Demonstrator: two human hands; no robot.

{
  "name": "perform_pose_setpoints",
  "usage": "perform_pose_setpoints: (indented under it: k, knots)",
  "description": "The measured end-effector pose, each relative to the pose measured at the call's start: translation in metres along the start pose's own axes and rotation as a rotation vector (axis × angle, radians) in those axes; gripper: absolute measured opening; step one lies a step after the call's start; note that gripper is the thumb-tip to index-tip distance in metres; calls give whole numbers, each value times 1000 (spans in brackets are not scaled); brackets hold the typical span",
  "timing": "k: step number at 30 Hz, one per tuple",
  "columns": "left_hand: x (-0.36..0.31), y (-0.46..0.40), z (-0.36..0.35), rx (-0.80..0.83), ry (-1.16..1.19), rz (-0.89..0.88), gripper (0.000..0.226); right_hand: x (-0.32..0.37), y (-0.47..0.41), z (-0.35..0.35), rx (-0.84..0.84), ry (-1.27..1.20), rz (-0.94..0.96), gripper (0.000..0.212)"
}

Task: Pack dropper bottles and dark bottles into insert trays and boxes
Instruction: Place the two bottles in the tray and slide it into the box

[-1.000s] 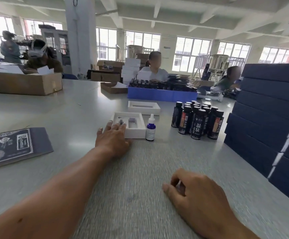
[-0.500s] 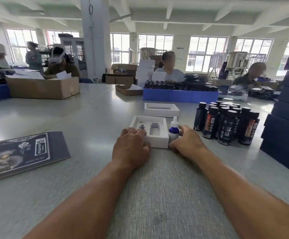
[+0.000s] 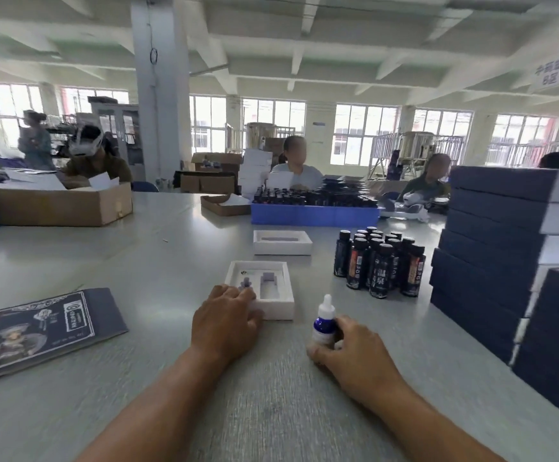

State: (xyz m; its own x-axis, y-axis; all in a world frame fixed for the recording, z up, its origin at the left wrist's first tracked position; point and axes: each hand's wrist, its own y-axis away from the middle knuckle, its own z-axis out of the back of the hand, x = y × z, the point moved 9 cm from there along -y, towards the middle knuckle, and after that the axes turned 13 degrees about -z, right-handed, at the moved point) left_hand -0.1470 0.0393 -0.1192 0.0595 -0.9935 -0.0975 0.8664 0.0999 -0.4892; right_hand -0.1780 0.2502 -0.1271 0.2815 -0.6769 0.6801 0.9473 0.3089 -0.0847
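The right hand [image 3: 355, 353] now grips the dropper bottle [image 3: 324, 323], fingers and thumb curled round its blue body, and has drawn it toward the near edge of the table [image 3: 138, 261]; half a second ago the bottle stood just beside the right wall of the near insert tray [image 3: 260, 288], with the hand only reaching it. The bottle is upright, white cap up, and now sits apart from the tray, near and to its right. Whether its base is lifted clear of the table or resting on it is hard to tell, since the fingers cover it.

The left hand [image 3: 226, 323] lies flat with straight fingers on the tray's near left corner, holding nothing, as it did a moment ago; it seems to be steadying the tray. The tray's long right slot looks unfilled.

So the pick is made, and the likely next step is laying the bottle into that slot. The dark bottles [image 3: 380, 265] stand clustered to the right, a second tray [image 3: 283, 242] lies farther off, and stacked navy boxes [image 3: 505, 248] rise at the far right.
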Motion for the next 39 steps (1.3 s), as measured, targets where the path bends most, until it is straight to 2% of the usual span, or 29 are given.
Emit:
perform_pose_setpoints:
  k: [3,7,12,15,19,26,28,31,36,39]
  knots:
    - [-20,27,15,43,34,-43,45,-21,32,27,-12,-94,-58,25]
    - [-62,80,43,89,13,-159,48,-38,67,55,-28,-98,-124,31]
    - [-103,141,72,122,56,-266,47,-35,102,78,-206,485,-58,46]
    - [-121,165,85,129,104,-313,49,-38,119,75,-210,567,-48,47]
    - [-141,188,102,96,141,-380,43,-40,136,68,-159,578,-18,50]
    - [-147,200,109,-75,153,-531,41,-47,147,69,-14,409,-35,50]
    - [-135,198,113,-139,262,-492,42,-48,146,72,28,350,-49,52]
    - [-111,191,116,-221,395,-351,39,-48,147,77,7,306,-18,43]
    - [-95,185,102,-204,461,-248,36,-48,148,76,-4,285,28,48]
    - [-91,183,107,-269,451,-238,36,-47,148,74,20,285,40,51]
